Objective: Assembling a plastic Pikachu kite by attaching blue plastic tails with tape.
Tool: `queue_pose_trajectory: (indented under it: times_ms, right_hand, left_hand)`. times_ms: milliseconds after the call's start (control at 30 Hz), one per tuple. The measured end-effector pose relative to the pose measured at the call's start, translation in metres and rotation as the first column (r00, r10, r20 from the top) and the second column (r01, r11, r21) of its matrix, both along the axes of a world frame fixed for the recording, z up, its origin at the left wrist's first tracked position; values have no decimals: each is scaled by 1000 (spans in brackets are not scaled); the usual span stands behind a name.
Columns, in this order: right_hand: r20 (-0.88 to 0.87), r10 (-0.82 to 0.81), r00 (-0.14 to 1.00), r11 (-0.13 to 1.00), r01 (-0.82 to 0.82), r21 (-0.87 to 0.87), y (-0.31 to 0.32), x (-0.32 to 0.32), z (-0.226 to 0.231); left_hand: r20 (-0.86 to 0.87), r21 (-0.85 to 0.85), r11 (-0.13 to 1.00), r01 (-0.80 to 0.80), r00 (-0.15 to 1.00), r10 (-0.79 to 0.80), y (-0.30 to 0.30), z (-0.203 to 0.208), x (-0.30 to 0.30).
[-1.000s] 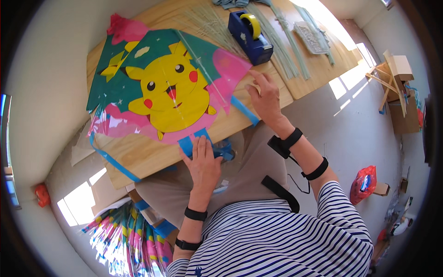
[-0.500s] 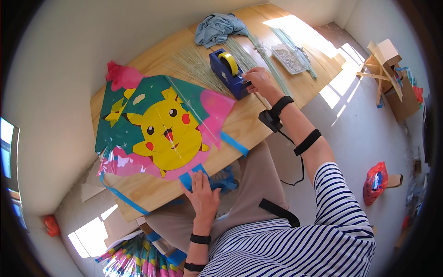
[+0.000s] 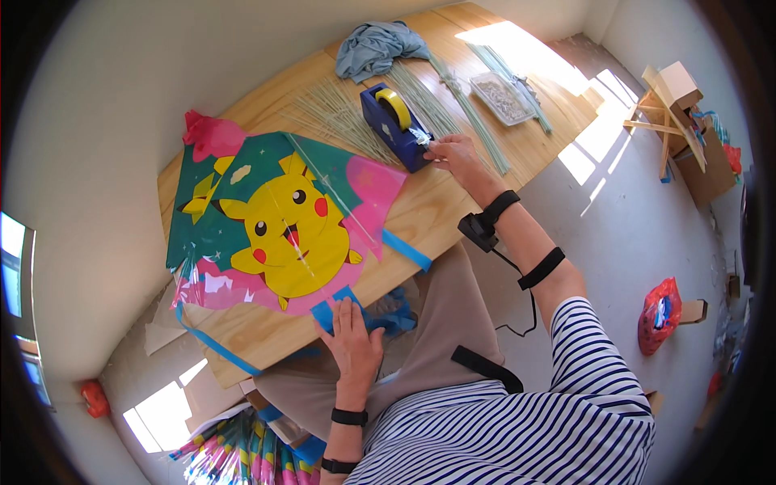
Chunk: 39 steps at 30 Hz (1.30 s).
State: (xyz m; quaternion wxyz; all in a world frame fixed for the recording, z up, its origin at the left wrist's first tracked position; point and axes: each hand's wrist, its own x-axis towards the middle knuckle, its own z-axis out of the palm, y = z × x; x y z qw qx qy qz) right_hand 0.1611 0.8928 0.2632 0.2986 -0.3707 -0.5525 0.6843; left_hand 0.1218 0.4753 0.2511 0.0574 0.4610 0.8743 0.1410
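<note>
Head camera view looks down on a long table of pale varnished wood [image 3: 436,212], which stands close to a plain whitish wall [image 3: 137,137]. On the near left part of the table lies the task's thing, a thin glossy plastic kite [image 3: 283,222] in dark green, pink and yellow, printed with a smiling cartoon creature. Its lower tip reaches toward the table edge near the person, and there the left hand [image 3: 353,343] rests flat, fingers extended and grasping nothing, upon a bright blue plastic strip [image 3: 325,313]. The right hand [image 3: 455,153] is at the front end of a dark blue tape dispenser [image 3: 378,121] with a yellow-cored roll; its thumb and forefinger pinch a shiny piece of clear tape [image 3: 420,137]. Behind and beside the dispenser, thin pale green sticks [image 3: 424,97] lie in loose rows and in bundles. Farther along are a crumpled grey-blue cloth [image 3: 378,50] and a clear plastic box [image 3: 503,99] with small pale pieces. Strong sunlight falls on the far table end and in bright patches on the smooth grey floor [image 3: 598,242], where a red plastic bag [image 3: 659,319] and brown cardboard boxes [image 3: 715,186] stand at the right side.
</note>
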Motion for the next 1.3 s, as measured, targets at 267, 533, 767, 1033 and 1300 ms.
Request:
queue_pose_trajectory:
  times_ms: [267, 533, 767, 1033, 1300]
  right_hand:
    - [-343, -215, 914, 843, -4, -538, -28, 16, -18]
    - [-319, -246, 915, 830, 29, -556, -41, 11, 1]
    - [-347, -208, 914, 916, 58, -397, -27, 0, -23]
    - [-303, -248, 920, 920, 125, -373, -32, -3, -29]
    - [49, -388, 920, 912, 391, -126, -20, -36, -21]
  left_hand:
    - [-26, 43, 999, -7, 1000, 8, 0, -1, 1]
    - [-2, -8, 1000, -10, 1000, 9, -1, 0, 1]
    - [-6, 7, 1000, -9, 1000, 9, 0, -1, 2]
    - [-25, -5, 1000, -11, 1000, 11, -1, -3, 2]
    - [-42, 7, 1000, 6, 999, -5, 3, -2, 1]
